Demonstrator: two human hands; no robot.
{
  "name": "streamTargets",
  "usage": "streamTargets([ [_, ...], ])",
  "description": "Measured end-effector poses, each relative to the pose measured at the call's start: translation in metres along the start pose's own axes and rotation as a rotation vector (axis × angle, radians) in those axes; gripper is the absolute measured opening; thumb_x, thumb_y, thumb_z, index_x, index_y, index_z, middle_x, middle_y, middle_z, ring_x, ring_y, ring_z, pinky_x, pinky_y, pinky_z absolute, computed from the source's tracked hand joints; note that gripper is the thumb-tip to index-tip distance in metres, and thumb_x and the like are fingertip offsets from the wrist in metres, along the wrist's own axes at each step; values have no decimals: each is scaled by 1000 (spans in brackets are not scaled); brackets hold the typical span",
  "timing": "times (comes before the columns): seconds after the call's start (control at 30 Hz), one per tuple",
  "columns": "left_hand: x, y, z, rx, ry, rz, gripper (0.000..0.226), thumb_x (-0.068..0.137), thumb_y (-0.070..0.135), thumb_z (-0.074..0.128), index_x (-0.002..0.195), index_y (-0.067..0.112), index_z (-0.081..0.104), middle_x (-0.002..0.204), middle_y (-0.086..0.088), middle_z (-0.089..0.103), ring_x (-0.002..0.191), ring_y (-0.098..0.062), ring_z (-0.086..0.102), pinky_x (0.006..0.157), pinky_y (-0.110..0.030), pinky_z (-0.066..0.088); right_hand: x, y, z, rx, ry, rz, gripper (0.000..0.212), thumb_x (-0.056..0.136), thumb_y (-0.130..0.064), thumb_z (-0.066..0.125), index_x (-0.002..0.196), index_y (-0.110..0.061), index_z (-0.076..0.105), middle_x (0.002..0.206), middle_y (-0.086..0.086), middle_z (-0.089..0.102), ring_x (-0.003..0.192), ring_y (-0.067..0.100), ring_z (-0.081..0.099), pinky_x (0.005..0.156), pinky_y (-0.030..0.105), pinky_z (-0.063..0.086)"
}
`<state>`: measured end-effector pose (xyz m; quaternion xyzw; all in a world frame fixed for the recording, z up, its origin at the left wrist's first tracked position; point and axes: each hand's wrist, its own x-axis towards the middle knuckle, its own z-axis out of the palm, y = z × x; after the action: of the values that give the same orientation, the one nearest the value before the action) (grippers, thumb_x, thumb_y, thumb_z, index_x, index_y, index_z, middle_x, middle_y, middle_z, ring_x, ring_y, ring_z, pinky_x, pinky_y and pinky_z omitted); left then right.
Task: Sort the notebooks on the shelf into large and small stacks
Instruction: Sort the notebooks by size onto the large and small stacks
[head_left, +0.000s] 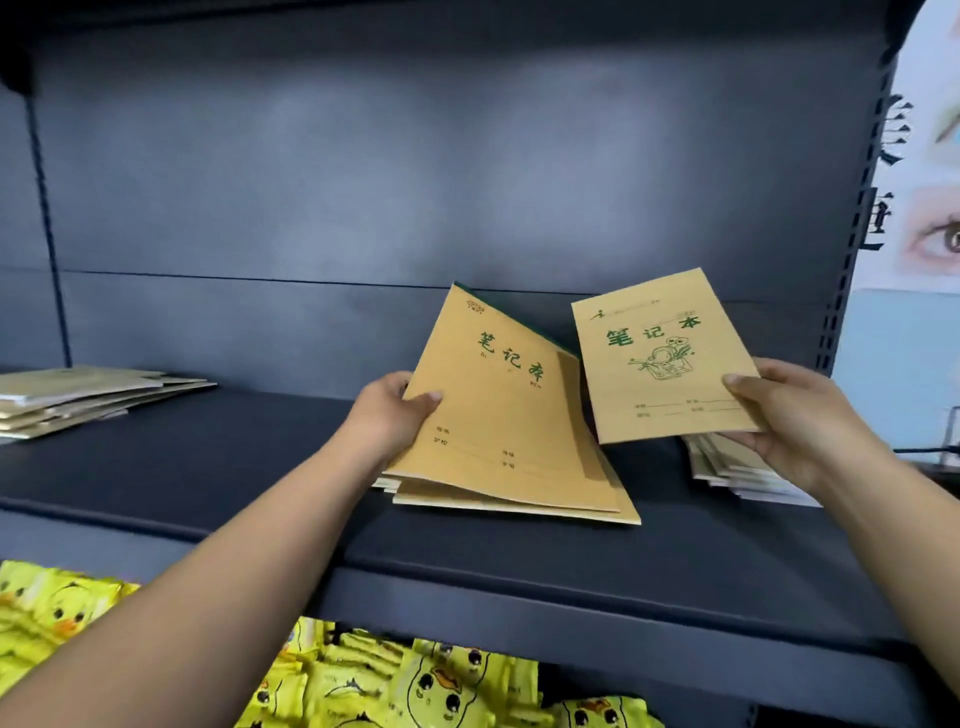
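My left hand (387, 418) grips the left edge of a large tan notebook (498, 415) with green characters, tilted up over a pile of notebooks (519, 506) in the middle of the dark shelf (208, 467). My right hand (795, 415) pinches the right edge of a small tan notebook (665, 358) with a green drawing, held up above a stack of small notebooks (737, 475) at the right. Another stack of notebooks (78, 397) lies at the far left of the shelf.
The shelf has a dark back panel (415, 182) and a slotted upright (852, 260) at the right. Yellow duck-print packets (415, 680) fill the level below. A poster (924, 156) hangs on the wall to the right.
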<state>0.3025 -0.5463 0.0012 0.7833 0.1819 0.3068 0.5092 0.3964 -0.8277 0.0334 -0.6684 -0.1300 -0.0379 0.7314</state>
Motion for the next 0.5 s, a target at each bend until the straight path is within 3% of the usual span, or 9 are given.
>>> streamTargets([
  [0.13,8,-14,9,409,22,-8,19,91,33,52,102,18,54,97,-1,58,93,-24,56,78,-29,43,16,9,-8,-6,-20,16,18,97,-4,42,110,-9,55,86,3,62,78,14,59,65,28,49],
  [0.23,19,-25,6,598,-69,-96,35,91,42,47,112,13,51,117,-7,58,111,-28,52,92,-34,41,22,14,-12,-46,-31,22,18,97,-5,42,110,-8,55,91,6,63,80,18,60,68,31,48],
  [0.33,26,-28,9,675,-86,-146,47,92,44,44,123,9,47,128,-12,53,119,-32,47,94,-34,37,27,19,-14,-96,-12,7,20,97,-6,42,112,-9,55,97,9,63,79,17,61,67,30,49],
  [0.43,28,-28,13,693,-98,-103,43,93,42,43,115,6,54,125,-13,56,111,-29,51,81,-29,35,30,25,-15,-165,10,-16,22,97,-5,42,115,-9,54,101,10,62,77,19,61,62,29,50],
  [0.5,26,-29,13,737,-96,-91,44,93,42,43,114,6,58,125,-11,57,112,-29,51,86,-31,37,30,30,-15,-230,34,-27,23,97,-5,41,114,-9,55,104,11,62,83,24,61,67,33,51],
])
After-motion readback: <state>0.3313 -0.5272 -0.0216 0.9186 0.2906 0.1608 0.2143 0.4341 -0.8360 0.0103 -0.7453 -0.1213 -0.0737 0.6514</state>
